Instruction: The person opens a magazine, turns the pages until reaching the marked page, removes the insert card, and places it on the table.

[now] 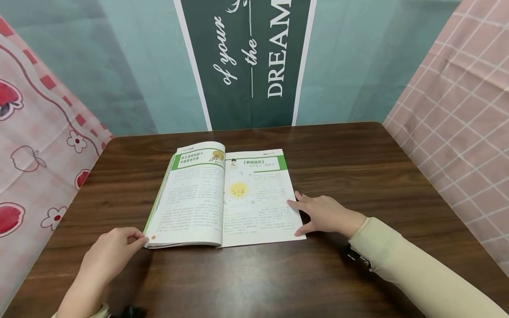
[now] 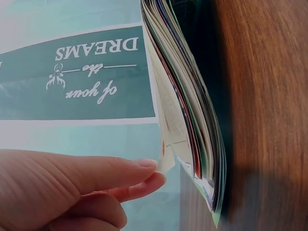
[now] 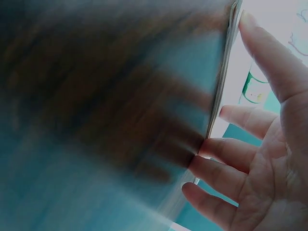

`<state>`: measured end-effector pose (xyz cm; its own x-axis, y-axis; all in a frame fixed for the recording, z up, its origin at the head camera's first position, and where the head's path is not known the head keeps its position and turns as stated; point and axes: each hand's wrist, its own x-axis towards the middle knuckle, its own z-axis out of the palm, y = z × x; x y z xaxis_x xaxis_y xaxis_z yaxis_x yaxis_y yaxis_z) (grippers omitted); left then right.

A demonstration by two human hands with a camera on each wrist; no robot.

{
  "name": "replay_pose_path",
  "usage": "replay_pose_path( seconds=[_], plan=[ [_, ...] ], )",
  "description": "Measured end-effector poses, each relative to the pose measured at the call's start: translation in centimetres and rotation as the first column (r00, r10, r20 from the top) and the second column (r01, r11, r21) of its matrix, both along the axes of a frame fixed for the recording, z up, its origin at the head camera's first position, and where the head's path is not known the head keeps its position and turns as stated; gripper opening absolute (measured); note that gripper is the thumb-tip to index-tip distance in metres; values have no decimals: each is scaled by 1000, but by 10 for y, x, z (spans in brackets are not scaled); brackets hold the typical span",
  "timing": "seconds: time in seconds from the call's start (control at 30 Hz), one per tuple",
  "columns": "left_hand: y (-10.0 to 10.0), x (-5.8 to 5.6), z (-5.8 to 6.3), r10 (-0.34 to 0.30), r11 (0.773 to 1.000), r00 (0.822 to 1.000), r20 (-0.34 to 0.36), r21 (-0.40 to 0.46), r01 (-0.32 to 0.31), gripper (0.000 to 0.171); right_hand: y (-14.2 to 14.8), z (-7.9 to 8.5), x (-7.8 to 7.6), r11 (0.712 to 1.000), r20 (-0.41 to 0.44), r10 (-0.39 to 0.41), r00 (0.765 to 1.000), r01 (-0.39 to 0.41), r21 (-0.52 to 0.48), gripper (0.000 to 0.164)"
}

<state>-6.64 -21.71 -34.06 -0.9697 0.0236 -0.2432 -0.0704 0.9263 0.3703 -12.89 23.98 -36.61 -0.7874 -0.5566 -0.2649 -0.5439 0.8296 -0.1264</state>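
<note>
An open magazine lies on the wooden table, its left side the thicker stack of pages. On the right page a yellow sun is printed under a green band. My left hand pinches the lower left corner of the magazine's left page between thumb and forefinger; in the left wrist view that corner lifts a little off the pages below. At the right edge, my right hand rests with spread fingers, the thumb and forefinger touching the page. The right wrist view shows its fingertips along the magazine's edge.
The dark brown table reaches to a teal backdrop cloth with white lettering. A fruit-patterned cloth hangs at left, a pink checked cloth at right. Something black sits under the right sleeve.
</note>
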Motion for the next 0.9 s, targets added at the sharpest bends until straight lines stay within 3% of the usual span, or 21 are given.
replay_pose_path(
  seconds=[0.13, 0.23, 0.3, 0.37, 0.4, 0.43, 0.5, 0.6, 0.63, 0.73, 0.8, 0.9],
  plan=[
    [0, -3, 0, -14, 1000, 1000, 20, -10, 14, 20, -3, 7, -1, 998, 15, -36, 999, 37, -45, 79],
    [0, -4, -1, -15, 1000, 999, 43, -12, 15, 20, -12, 10, -6, 982, 13, -84, 996, 85, -170, 65],
    [0, -4, -2, -10, 1000, 999, 51, -9, 10, 20, -21, 9, -11, 948, 72, -101, 992, 118, -296, 56],
    [0, -3, -4, -7, 1000, 998, 58, -7, 8, 19, -32, 5, -18, 884, 214, -100, 972, 185, -428, 53],
    [0, -3, -4, -8, 1000, 998, 59, -6, 8, 19, -38, 4, -21, 839, 322, -99, 942, 253, -482, 54],
    [0, -3, -5, -11, 1000, 998, 57, -5, 11, 19, -43, 2, -25, 784, 433, -97, 896, 337, -522, 55],
    [0, -3, -6, -17, 1000, 999, 50, -3, 17, 18, -53, 1, -32, 654, 621, -79, 780, 511, -558, 60],
    [0, -2, -7, -17, 1000, 999, 42, 2, 17, 17, -66, -1, -39, 444, 796, -58, 602, 730, -520, 65],
    [0, -2, -7, -17, 1000, 999, 41, 6, 17, 17, -69, -1, -41, 389, 824, -50, 565, 771, -505, 65],
    [-1, -2, -8, -21, 1000, 999, 38, 19, 20, 17, -76, -4, -43, 284, 860, -23, 509, 828, -483, 64],
    [-1, -1, -8, -24, 999, 999, 39, 24, 23, 17, -78, -5, -42, 244, 871, 0, 491, 845, -476, 63],
    [-3, 2, -7, -24, 999, 999, 34, 25, 23, 16, -81, -6, -41, 208, 876, 39, 481, 853, -478, 61]
  ],
)
